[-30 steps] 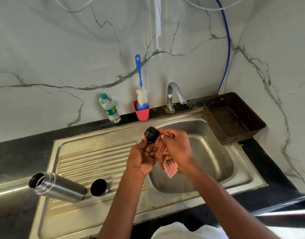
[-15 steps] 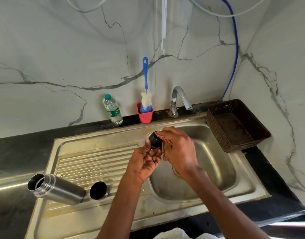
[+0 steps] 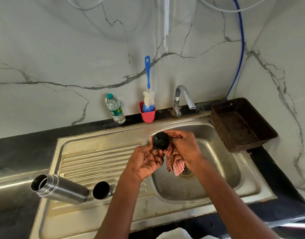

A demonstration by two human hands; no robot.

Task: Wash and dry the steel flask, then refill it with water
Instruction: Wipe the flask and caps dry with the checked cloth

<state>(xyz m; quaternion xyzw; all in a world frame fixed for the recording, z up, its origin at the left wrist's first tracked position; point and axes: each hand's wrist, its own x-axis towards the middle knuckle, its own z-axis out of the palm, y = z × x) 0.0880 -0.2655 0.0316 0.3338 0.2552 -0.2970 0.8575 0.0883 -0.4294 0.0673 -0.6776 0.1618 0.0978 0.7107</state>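
A marble wall backs the steel sink [image 3: 217, 200]. Over its bowl the left hand [image 3: 144, 161] pinches the black stopper [image 3: 160, 140], while the right hand [image 3: 184, 145] grips the checked cloth [image 3: 174, 161], which hangs loose again after being bunched behind the fingers half a second ago, so drying probably goes on. Left of the bowl, on the drainboard, the flask [image 3: 62, 188] lies open beside its cup [image 3: 102, 190], unfilled

hands wiping black stopper [image 3: 160, 140], checked cloth [image 3: 175, 163]
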